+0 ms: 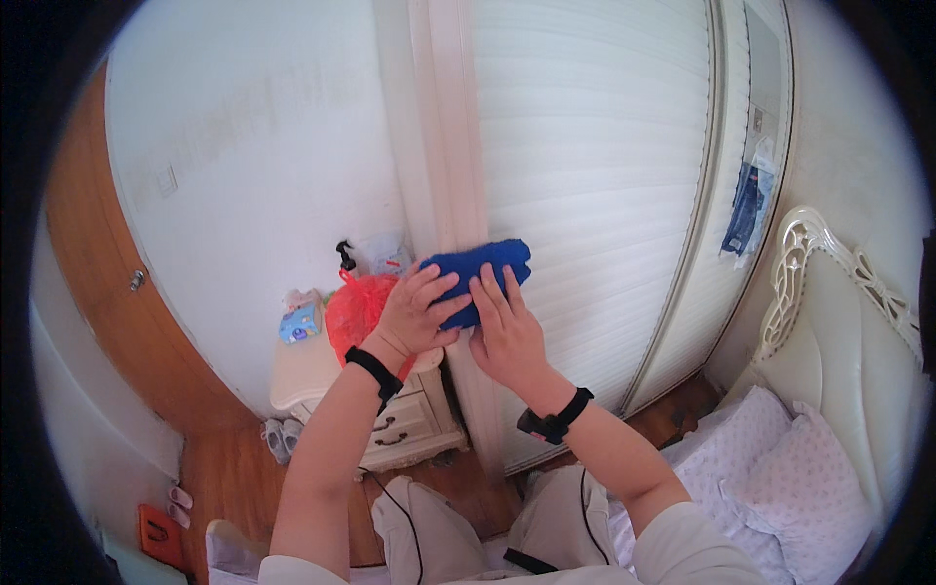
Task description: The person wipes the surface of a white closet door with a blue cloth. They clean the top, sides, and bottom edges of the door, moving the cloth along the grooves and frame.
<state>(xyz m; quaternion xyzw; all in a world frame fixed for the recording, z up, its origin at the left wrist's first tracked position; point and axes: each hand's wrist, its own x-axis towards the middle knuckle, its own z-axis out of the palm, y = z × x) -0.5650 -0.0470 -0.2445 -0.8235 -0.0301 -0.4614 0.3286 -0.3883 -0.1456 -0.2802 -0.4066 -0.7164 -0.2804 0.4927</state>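
Note:
A folded blue cloth [502,259] is held up in front of me at the middle of the view. My left hand [414,310] grips its left part, fingers bent over the near face and thumb below. On the middle and right part lie the fingers of my right hand [509,341], with its thumb at the lower edge. Behind the cloth stands the pale pink door frame [453,146]; whether the two touch I cannot tell. Just beyond my left wrist, a red plastic bag [353,310] sits on the cream nightstand [292,375].
A blue tissue pack [300,323] and a black pump bottle top [346,255] are by the red bag. White sliding doors [585,175] rise ahead on the right. A bed with pillows [799,478] lies at the right; grey shoes [281,439] rest on the floor at left.

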